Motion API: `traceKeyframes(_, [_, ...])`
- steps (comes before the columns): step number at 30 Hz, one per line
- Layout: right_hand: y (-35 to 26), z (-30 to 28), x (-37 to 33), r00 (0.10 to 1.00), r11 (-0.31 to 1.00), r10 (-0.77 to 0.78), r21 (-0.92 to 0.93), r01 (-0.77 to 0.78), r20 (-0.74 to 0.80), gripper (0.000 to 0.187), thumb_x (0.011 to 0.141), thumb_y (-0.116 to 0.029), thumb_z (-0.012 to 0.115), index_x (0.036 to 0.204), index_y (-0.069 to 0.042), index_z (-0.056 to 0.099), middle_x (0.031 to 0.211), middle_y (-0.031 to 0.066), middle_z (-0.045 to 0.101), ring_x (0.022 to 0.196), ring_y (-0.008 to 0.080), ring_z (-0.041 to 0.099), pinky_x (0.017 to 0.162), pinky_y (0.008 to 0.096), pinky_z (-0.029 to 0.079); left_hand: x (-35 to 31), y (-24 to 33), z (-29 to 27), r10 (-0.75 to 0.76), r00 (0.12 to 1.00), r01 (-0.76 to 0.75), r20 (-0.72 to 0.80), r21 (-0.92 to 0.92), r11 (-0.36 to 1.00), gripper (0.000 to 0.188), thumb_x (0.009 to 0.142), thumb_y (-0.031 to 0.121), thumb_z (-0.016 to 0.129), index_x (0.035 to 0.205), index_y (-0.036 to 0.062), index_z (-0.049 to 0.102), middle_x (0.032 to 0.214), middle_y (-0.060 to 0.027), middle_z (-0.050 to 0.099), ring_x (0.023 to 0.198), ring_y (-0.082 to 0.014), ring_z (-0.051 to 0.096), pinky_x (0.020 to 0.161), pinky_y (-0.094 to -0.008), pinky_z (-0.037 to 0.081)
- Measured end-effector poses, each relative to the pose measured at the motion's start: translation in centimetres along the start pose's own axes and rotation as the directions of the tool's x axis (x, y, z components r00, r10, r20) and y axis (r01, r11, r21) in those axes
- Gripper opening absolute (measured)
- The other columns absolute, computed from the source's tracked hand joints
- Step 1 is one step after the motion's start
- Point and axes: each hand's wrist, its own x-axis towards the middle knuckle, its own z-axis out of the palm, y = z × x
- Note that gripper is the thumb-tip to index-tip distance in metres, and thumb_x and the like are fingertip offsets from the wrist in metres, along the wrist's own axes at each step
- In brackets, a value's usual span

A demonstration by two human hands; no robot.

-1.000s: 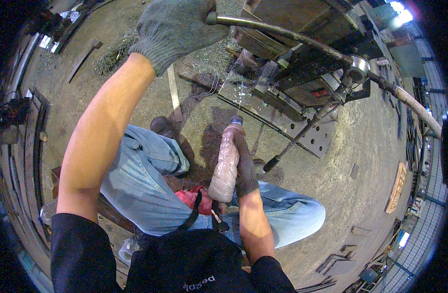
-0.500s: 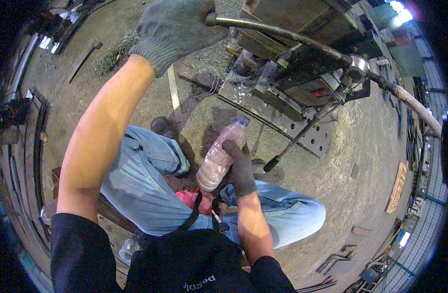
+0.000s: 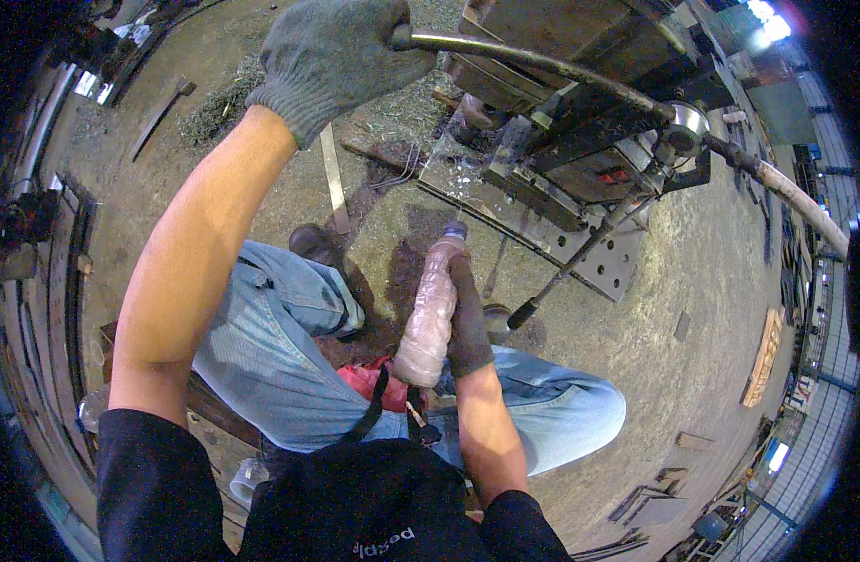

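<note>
My left hand point(image 3: 341, 61), in a grey knit glove, is closed round the end of a long curved metal lever point(image 3: 552, 64). The lever runs right to a round hub point(image 3: 685, 129) on a dark machine point(image 3: 580, 47). In front of my lap, my right hand point(image 3: 467, 323) wears a dark glove and grips a clear plastic bottle point(image 3: 426, 323) of pinkish-grey look. The bottle's blue-capped neck point(image 3: 455, 229) tilts up and away, toward the machine's base. Thin pale streaks show in the air just beyond the neck.
A perforated steel base plate point(image 3: 580, 262) lies under the machine. A black-tipped handle point(image 3: 521, 314) slants down toward my right knee. Metal shavings point(image 3: 226, 105) and a flat bar point(image 3: 335, 178) lie on the floor. A clear cup point(image 3: 249, 476) stands by my left hip.
The bottle has turned more upright in my right hand, its base swinging right and its neck shifting slightly left. My left hand stays on the lever.
</note>
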Motion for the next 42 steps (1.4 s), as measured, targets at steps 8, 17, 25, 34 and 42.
traceKeyframes(8, [0.5,-1.5,1.7,0.997,0.996,-0.083,-0.012,0.083,-0.002,0.033,0.099,-0.042,0.057,0.115,-0.014,0.063,0.093,-0.0030,0.065,0.077,0.0071,0.063,0.067,0.0243,0.054,-0.1,-0.7,0.7,0.026,0.997,-0.033,0.078,0.089,0.996,0.038,0.075,0.050,0.071,0.082,0.0130,0.069,0.070,-0.0135,0.066,0.065,-0.0331,0.065,0.057,-0.0435,0.049])
traceKeyframes(17, [-0.4,-0.6,0.2,1.000,1.000,-0.015,-0.026,0.015,0.009,0.032,0.098,-0.037,0.059,0.121,-0.014,0.060,0.102,-0.0019,0.062,0.091,0.0090,0.058,0.081,0.0246,0.049,0.2,0.1,0.5,-0.055,0.990,0.047,0.133,0.062,0.997,0.036,0.073,0.050,0.071,0.082,0.0154,0.070,0.076,-0.0113,0.068,0.073,-0.0330,0.067,0.064,-0.0441,0.052])
traceKeyframes(25, [-0.8,-0.2,0.1,0.993,0.986,0.118,0.116,-0.118,0.007,0.031,0.095,-0.042,0.063,0.101,-0.011,0.065,0.075,0.0010,0.064,0.060,0.0125,0.062,0.055,0.0266,0.054,0.0,0.1,0.7,-0.040,0.993,0.033,0.112,0.067,0.997,0.037,0.072,0.049,0.072,0.079,0.0134,0.067,0.074,-0.0125,0.066,0.072,-0.0343,0.066,0.063,-0.0429,0.050])
traceKeyframes(34, [-1.2,0.5,-0.4,0.999,0.999,-0.009,-0.035,0.008,-0.035,0.030,0.094,-0.043,0.064,0.100,-0.013,0.065,0.079,-0.0019,0.063,0.063,0.0088,0.059,0.057,0.0244,0.050,0.1,0.2,0.8,-0.034,0.995,0.027,0.092,0.074,0.997,0.037,0.072,0.050,0.073,0.079,0.0136,0.068,0.073,-0.0130,0.066,0.069,-0.0348,0.066,0.061,-0.0430,0.050])
traceKeyframes(42, [-2.5,1.7,-2.2,1.000,1.000,0.008,-0.015,-0.008,0.009,0.030,0.095,-0.041,0.065,0.104,-0.013,0.065,0.083,-0.0028,0.061,0.070,0.0071,0.058,0.063,0.0246,0.050,-0.3,-0.2,1.2,-0.031,0.997,0.025,0.067,0.090,0.996,0.038,0.071,0.050,0.075,0.081,0.0141,0.069,0.076,-0.0126,0.068,0.070,-0.0349,0.066,0.062,-0.0425,0.051])
